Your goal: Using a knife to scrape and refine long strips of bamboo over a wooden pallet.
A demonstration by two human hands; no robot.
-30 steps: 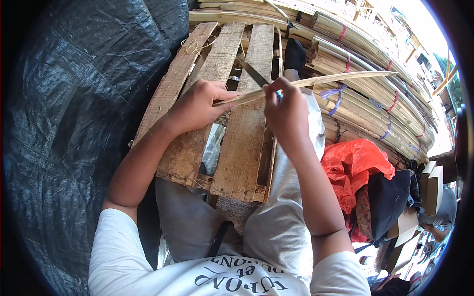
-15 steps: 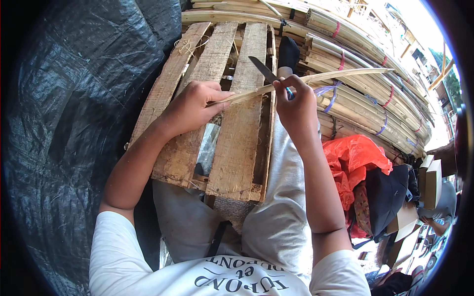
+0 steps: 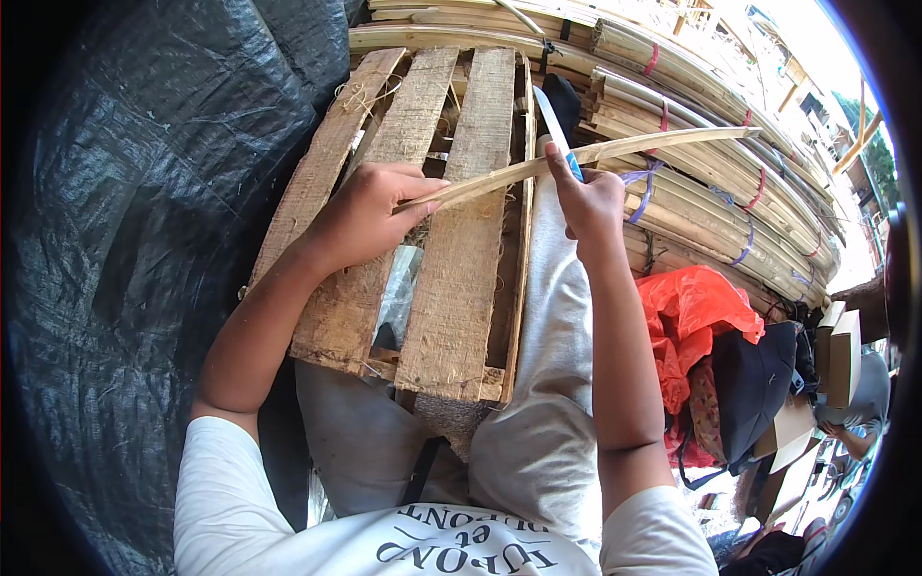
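Observation:
My left hand (image 3: 370, 213) is closed on the near end of a long, pale, slightly bent wooden strip (image 3: 663, 142), which slants up to the right over the crate's edge. In my right hand (image 3: 593, 205) is a knife (image 3: 551, 117) with a bit of blue at its handle. Its bright blade points up and away, crossing the strip close to my thumb. Whether the edge touches the strip I cannot tell. Beneath my left hand lies a slatted wooden crate (image 3: 451, 307), in front of my legs.
Bundles of long wooden strips (image 3: 711, 206), tied with coloured bands, are stacked behind and to the right. A dark tarpaulin (image 3: 173, 240) covers the left side. At right are a red plastic bag (image 3: 696, 302), a dark bag (image 3: 759, 384) and cardboard boxes (image 3: 840, 360).
The knife has swung from pointing up-left to nearly upright, its blade now catching light. My right hand has turned and shifted slightly right. My left hand holds the strip in almost the same place.

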